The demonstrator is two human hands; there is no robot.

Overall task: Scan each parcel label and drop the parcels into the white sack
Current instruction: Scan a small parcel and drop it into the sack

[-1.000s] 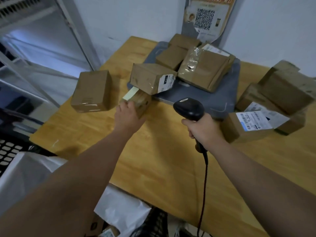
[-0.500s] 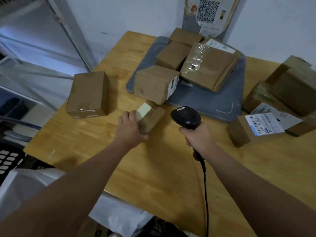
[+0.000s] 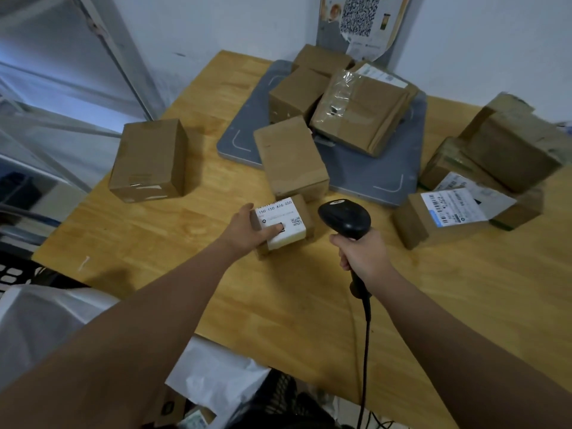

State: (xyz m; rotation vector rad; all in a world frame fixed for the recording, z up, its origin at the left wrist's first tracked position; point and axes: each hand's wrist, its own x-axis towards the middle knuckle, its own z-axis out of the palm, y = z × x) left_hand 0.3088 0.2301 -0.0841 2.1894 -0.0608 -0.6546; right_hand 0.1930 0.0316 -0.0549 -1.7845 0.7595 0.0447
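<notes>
A wooden table point(image 3: 278, 305) stands against a white wall point(image 3: 495, 41), with a poster point(image 3: 359, 17) bearing a square code propped at the back. On the table lies a grey pad point(image 3: 365, 178) carrying several brown boxes, one of them a box point(image 3: 291, 159) that hangs over the pad's near edge. A lone box point(image 3: 151, 159) sits well apart to the left, and a labelled box point(image 3: 439, 215) lies on the right, just in front of a pile of boxes point(image 3: 510, 150). The left hand point(image 3: 244, 230) holds a small parcel point(image 3: 305, 212) just in front of the overhanging box, gripping it from the left with the thumb pressed across its white label point(image 3: 278, 212), which faces up and shows printed numbers and a small square code. The right hand point(image 3: 362, 255) is wrapped round the handle of a black scanner point(image 3: 343, 216), whose head sits just beside the parcel on its right. The scanner's cable point(image 3: 365, 351) runs down past the table's near edge. The white sack point(image 3: 46, 320) lies below the table edge at the lower left, under the left forearm.
</notes>
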